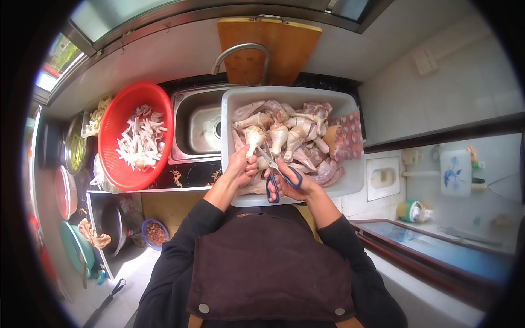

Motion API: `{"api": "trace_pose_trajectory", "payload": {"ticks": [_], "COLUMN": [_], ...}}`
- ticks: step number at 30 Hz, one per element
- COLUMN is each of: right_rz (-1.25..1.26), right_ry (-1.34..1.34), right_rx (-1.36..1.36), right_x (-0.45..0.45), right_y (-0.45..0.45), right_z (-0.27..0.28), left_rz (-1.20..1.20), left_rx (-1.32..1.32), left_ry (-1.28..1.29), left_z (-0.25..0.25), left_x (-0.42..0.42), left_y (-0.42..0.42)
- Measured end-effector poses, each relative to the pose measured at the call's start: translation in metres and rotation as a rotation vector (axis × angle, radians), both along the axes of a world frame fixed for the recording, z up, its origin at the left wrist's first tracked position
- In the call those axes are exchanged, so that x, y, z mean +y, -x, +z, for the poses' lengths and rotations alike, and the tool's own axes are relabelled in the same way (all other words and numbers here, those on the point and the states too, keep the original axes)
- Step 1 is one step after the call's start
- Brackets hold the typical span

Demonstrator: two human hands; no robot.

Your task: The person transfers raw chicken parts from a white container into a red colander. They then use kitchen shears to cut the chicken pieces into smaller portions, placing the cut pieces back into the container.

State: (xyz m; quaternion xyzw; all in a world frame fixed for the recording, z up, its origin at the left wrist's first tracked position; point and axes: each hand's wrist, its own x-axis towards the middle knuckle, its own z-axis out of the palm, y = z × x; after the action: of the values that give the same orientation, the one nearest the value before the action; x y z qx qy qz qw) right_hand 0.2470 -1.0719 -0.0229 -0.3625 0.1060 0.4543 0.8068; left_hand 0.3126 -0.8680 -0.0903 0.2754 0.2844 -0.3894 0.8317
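My left hand [243, 167] grips the bony end of a raw poultry drumstick [254, 135], its meaty end pointing away from me. In my right hand [293, 184] is a pair of scissors [296, 176] with dark blue handles. The slightly parted blades [267, 158] lie just right of that drumstick; whether they touch it I cannot tell. Both hands are over the near side of a large white plastic tub [357, 176]. Raw poultry pieces fill it, among them several more drumsticks [278, 137]. A pink patterned sheet [346, 135] lies at the tub's right side.
Left of the tub is a steel sink [203, 127] under a curved faucet [242, 47]. A red plastic basket [106, 135] holds raw chicken feet [141, 141]. Behind the faucet leans a wooden cutting board [283, 49]. Bowls, including a green basin [78, 246], stand farther left.
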Motion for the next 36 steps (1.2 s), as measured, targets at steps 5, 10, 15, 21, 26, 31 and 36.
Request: {"api": "trace_pose_trajectory", "payload": {"ticks": [5,10,15,21,26,31,36], "right_rz": [-0.138,-0.14,0.003,0.108,0.018,-0.055,-0.027], "right_ry": [0.159,0.137,0.155,0.19,0.186,0.351,0.557], "right_rx": [0.054,0.059,-0.044,-0.018,0.009,-0.025,-0.133], "right_x": [0.034,0.04,-0.005,-0.026,-0.005,0.018,0.03], "right_y": [-0.007,-0.035,-0.035,0.001,0.004,-0.008,-0.021], "right_z": [0.002,-0.014,-0.023,0.012,0.015,-0.011,-0.017], "left_rz": [0.003,-0.076,-0.168,-0.314,-0.393,-0.414,-0.466], "left_rx": [0.013,0.098,-0.213,-0.775,-1.0,-1.007,-0.855], "left_ry": [-0.03,-0.156,-0.262,-0.84,-1.249,-1.265,-1.132], "left_z": [-0.011,0.007,-0.014,-0.024,-0.05,-0.046,-0.039], "left_x": [0.002,0.003,0.021,-0.004,-0.011,-0.014,-0.006], "left_y": [0.006,0.011,0.009,0.015,0.02,0.023,0.017]}}
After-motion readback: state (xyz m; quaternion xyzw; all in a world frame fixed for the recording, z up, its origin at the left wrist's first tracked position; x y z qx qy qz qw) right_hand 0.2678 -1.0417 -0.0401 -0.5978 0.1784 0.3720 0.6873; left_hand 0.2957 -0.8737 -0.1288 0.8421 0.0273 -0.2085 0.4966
